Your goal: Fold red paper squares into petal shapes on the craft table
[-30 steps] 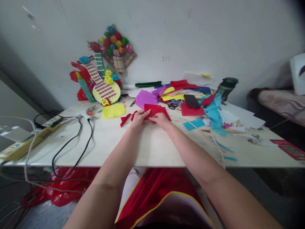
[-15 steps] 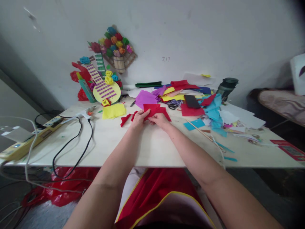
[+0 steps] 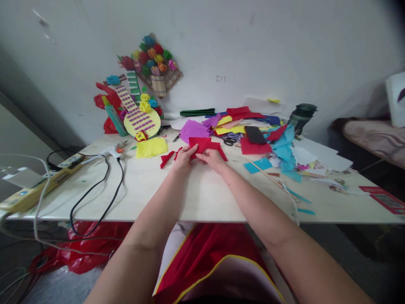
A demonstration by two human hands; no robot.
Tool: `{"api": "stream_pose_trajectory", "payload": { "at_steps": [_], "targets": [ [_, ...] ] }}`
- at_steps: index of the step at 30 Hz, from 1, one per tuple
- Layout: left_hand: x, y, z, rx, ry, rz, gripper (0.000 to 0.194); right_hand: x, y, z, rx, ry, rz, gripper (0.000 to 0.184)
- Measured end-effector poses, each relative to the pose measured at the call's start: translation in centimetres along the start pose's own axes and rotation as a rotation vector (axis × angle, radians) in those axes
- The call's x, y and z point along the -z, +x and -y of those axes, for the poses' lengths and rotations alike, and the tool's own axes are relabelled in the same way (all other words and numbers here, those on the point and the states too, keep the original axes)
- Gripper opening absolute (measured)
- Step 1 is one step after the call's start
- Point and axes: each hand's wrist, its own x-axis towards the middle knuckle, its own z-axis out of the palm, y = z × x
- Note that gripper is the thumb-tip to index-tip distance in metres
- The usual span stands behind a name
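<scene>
Between my two hands is a piece of red crepe paper (image 3: pixel 200 142), held just above the table. My left hand (image 3: pixel 184 157) grips its left side, thumb on top. Fingers of my right hand (image 3: pixel 211 158) pinch its lower right edge. Another red paper piece (image 3: pixel 221 151) lies behind my right hand. Folded red scraps (image 3: pixel 167 158) rest just left of my left hand. Purple paper (image 3: pixel 193 131) lies beyond the held piece, and a yellow paper sheet (image 3: pixel 152 147) is farther left.
Black scissors (image 3: pixel 229 142) and a phone (image 3: pixel 255 135) lie among paper at the back. A glue gun (image 3: pixel 114 151) with a black cord and a power strip (image 3: pixel 41 185) are at left. A dark bottle (image 3: pixel 302 117) stands at the back right, near sticks (image 3: pixel 264 172) and blue scraps.
The held red paper has shifted slightly left and tilted a little. Both hands keep their grip, with only small finger movement.
</scene>
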Motion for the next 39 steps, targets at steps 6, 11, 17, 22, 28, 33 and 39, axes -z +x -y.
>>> {"api": "stream_pose_trajectory", "payload": {
  "at_steps": [6,11,17,22,28,33,39],
  "targets": [
    [0.1,0.2,0.1,0.001,0.038,0.015,0.031,0.4,0.1,-0.1,0.01,0.018,-0.027,0.025],
    [0.4,0.4,0.2,-0.019,0.033,0.001,0.026,0.8,0.0,0.4,0.029,0.066,-0.072,0.031],
    [0.3,0.3,0.1,0.0,0.055,0.003,0.025,1.2,0.2,0.4,0.044,0.102,-0.075,0.034],
    [0.1,0.0,-0.2,-0.003,0.063,0.015,0.025,1.6,0.2,0.7,0.027,0.146,-0.114,0.034],
    [0.0,-0.2,-0.3,0.032,0.072,0.003,0.027,1.7,-0.1,1.1,0.024,0.155,-0.077,0.035],
    [0.3,0.0,-0.2,0.01,0.083,-0.008,0.028,2.8,-0.2,1.7,-0.063,0.143,-0.037,0.034],
    [0.9,0.4,0.1,0.059,0.211,0.102,0.031,4.1,-0.3,1.9,-0.055,0.176,-0.038,0.034]
  ]
}}
